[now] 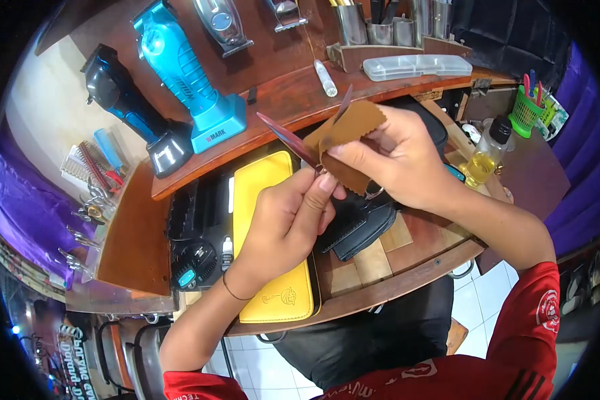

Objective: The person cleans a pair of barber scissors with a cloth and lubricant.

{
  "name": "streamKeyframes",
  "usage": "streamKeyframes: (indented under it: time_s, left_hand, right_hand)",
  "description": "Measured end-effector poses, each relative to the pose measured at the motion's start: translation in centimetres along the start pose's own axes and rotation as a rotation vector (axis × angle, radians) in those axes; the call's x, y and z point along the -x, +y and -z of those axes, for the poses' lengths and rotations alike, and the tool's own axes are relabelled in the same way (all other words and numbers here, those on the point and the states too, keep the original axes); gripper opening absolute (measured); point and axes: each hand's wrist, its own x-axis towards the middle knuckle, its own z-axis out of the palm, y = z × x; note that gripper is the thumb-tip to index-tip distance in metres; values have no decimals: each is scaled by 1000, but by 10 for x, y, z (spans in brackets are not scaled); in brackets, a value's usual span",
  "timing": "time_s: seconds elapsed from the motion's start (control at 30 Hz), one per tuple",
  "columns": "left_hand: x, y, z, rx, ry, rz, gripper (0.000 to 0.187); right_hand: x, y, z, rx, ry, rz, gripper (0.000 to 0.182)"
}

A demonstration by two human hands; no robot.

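Observation:
A pair of scissors (287, 137) is held up over the drawer, its two reddish, shiny blades spread apart and pointing up and away from me. My left hand (288, 220) is closed on the scissors near their pivot, thumb and fingers pinched together. Between the thumb and fingers of my right hand (407, 157) is a brown cloth (357, 127) with zigzag edges, folded over part of one blade. The cloth covers that blade's middle, while its tip sticks out above. Most of the handles are hidden behind my hands and the cloth.
Below lies a yellow case (263, 200), beside a black pouch (367, 233). A turquoise clipper (180, 77) and a black clipper (130, 103) stand on the shelf, near a transparent plastic box (417, 67). To the right are a yellow-liquid bottle (481, 167) and a green basket (527, 115).

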Motion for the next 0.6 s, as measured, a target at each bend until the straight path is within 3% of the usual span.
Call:
streamKeyframes:
  time_s: [0.17,0.43,0.5,0.6]
  left_hand:
    - [-1,0,1,-5,-16,-2,28]
    - [-1,0,1,46,-16,18,28]
    - [0,0,1,60,-18,6,29]
    - [-1,2,3,166,-6,61,30]
  right_hand:
    - [-5,0,3,-5,116,129,17]
    - [-10,1,13,-110,327,67,21]
    - [-10,1,15,-161,314,65,20]
    - [-8,-3,16,-285,84,-78,18]
